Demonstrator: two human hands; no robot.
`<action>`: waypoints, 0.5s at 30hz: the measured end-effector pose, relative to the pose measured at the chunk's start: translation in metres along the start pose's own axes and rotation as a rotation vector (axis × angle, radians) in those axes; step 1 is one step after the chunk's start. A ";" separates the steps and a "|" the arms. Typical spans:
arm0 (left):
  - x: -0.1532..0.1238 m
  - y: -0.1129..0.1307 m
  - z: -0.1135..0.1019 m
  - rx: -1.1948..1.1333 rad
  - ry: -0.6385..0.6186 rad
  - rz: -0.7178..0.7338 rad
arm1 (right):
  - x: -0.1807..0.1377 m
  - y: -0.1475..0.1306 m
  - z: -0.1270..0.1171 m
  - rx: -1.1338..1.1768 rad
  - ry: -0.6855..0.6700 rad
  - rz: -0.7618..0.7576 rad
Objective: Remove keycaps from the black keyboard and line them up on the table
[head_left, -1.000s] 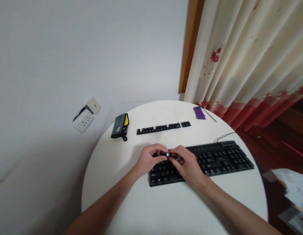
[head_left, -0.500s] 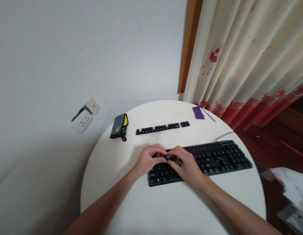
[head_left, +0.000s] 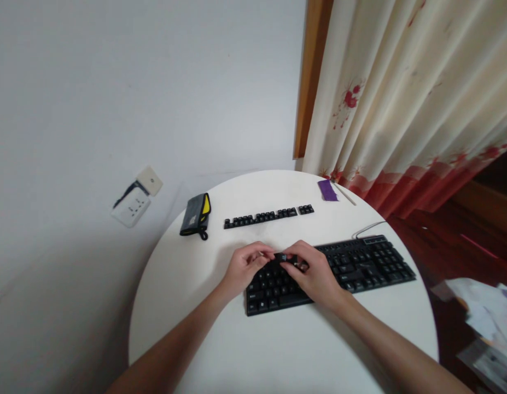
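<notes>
A small black keycap (head_left: 281, 257), blocky and smooth with a pale mark, is held just above the left part of the keyboard (head_left: 368, 268), around the middle of the round white surface (head_left: 220, 350). The right hand (head_left: 316, 271) grasps it between thumb and forefinger, the other fingers curled behind. The left hand (head_left: 242, 268) faces it with bent fingers, their tips just beside the keycap; whether they touch it I cannot tell.

The keyboard is a long, flat slab of black plastic, its right end close to the surface's right edge, and a thin grey cable (head_left: 368, 229) bends from its back towards that edge. Beyond the hands, towards the far edge, a slightly slanting row of loose black keycaps (head_left: 263, 217) forms a notched strip, with a short cluster (head_left: 306, 209) at its right end.

By the left edge lies a grey fabric pouch (head_left: 191, 214) with black trim, a yellow inner patch and a cord-like loop. Near the far right edge are a flat purple cloth (head_left: 327, 190), frayed along one side, and a slim pale stick (head_left: 345, 195). Past that edge, a cream curtain (head_left: 372, 109) hangs in soft folds, red-flowered and red-hemmed.
</notes>
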State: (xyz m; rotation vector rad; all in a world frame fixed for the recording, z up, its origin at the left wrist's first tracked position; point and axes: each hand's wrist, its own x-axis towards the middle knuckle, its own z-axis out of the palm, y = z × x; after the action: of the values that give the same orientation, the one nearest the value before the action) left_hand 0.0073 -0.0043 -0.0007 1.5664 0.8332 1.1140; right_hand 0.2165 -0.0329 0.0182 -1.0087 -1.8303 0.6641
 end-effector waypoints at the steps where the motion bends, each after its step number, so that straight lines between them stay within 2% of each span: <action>1: 0.000 0.001 -0.001 0.018 0.012 0.003 | 0.004 0.000 -0.006 -0.014 0.021 0.009; 5: 0.001 0.003 -0.003 0.037 0.071 0.013 | 0.027 0.015 -0.041 -0.111 0.135 0.054; 9: 0.002 0.004 -0.004 0.023 0.085 0.005 | 0.053 0.059 -0.083 -0.279 0.199 0.102; 12: 0.002 0.004 -0.005 0.018 0.091 0.003 | 0.066 0.102 -0.109 -0.456 0.153 0.149; 15: 0.001 0.005 -0.004 0.003 0.108 0.016 | 0.072 0.140 -0.125 -0.602 0.056 0.275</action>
State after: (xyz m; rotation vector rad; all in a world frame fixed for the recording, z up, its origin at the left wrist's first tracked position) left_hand 0.0036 -0.0030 0.0043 1.5285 0.8952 1.2183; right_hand 0.3611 0.1049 -0.0023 -1.6748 -1.8993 0.2276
